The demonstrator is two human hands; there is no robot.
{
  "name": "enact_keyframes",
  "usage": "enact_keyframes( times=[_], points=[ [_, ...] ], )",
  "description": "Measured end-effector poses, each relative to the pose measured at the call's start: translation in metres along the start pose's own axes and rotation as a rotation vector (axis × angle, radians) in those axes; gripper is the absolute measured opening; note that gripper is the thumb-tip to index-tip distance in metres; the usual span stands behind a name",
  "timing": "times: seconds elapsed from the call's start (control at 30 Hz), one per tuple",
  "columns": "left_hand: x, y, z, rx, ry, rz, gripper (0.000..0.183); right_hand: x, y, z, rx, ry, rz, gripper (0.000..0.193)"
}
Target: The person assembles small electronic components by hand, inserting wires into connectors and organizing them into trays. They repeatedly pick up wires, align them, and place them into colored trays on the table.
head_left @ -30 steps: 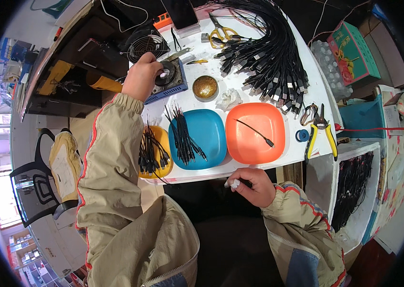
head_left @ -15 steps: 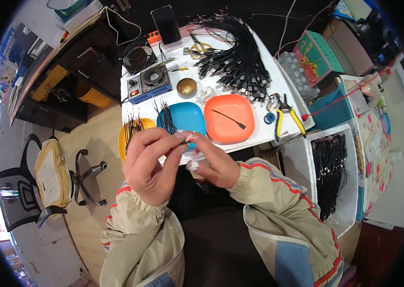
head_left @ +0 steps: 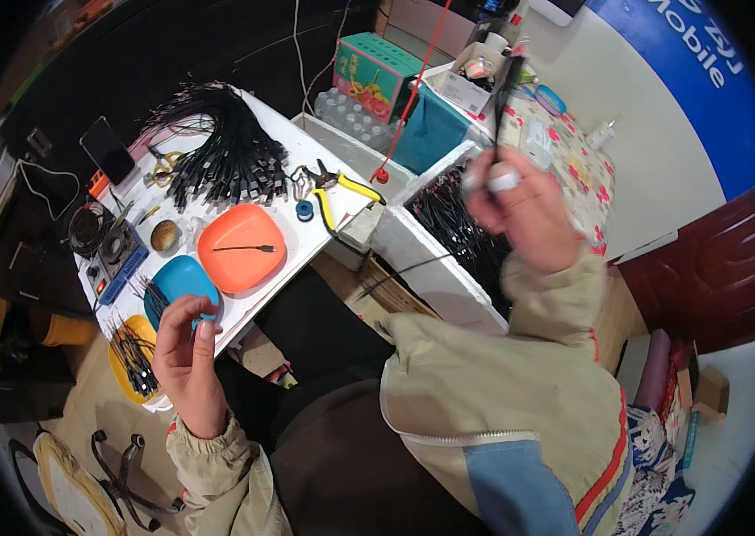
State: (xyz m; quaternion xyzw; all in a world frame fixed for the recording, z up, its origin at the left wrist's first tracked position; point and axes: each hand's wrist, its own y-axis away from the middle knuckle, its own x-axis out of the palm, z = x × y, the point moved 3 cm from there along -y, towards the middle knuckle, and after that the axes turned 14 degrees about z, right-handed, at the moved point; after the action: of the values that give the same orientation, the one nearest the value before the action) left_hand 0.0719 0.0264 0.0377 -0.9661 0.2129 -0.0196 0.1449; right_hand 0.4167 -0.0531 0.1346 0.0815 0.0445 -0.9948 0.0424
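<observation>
My right hand [head_left: 525, 210], smeared by motion, is raised over the far side of a white foam box [head_left: 449, 268]. Its fingers are closed on a black cable [head_left: 506, 103] that stands up above them, blurred; I cannot tell whether it is one strand or several. Inside the foam box lies a mass of black cables [head_left: 458, 214]. My left hand [head_left: 191, 362] hovers at the near edge of the table, beside the blue tray [head_left: 183, 272], fingers curled and thumb apart, with nothing visible in them. An orange tray [head_left: 243, 263] holds one short black cable [head_left: 248, 248].
A yellow tray [head_left: 116, 368] and the blue tray hold cables. On the white table lie a large cable bundle [head_left: 225, 152], yellow-handled wire strippers [head_left: 328, 192], a blue spool [head_left: 304, 211], a round tin [head_left: 164, 235] and a soldering unit [head_left: 118, 259]. One cable [head_left: 404, 272] sticks out over the foam box's wall.
My hands, together in front of the trays before, are now apart. The right has swung far right over the foam box with a black cable. The view has turned right.
</observation>
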Motion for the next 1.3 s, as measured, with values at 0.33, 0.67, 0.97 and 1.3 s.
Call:
enact_keyframes(
  times=[0.33, 0.67, 0.97, 1.3],
  points=[
    [-0.065, 0.064, 0.075, -0.342, -0.059, -0.156, 0.019, -0.217, 0.027, -0.205, 0.499, 1.297, -0.245, 0.017],
    [-0.144, 0.069, 0.067, -0.235, -0.794, -0.420, 0.013, -0.074, -0.076, -0.223, 0.051, 1.165, -0.220, 0.025],
    [-0.184, 0.013, 0.109, -0.418, -1.340, -0.342, 0.016, 0.263, -0.183, -0.161, -0.086, 0.650, 0.582, 0.016],
    [-0.189, 0.013, 0.125, -0.410, -1.293, -0.408, 0.015, 0.336, -0.242, -0.188, 0.100, 0.649, 0.550, 0.020]
  ],
)
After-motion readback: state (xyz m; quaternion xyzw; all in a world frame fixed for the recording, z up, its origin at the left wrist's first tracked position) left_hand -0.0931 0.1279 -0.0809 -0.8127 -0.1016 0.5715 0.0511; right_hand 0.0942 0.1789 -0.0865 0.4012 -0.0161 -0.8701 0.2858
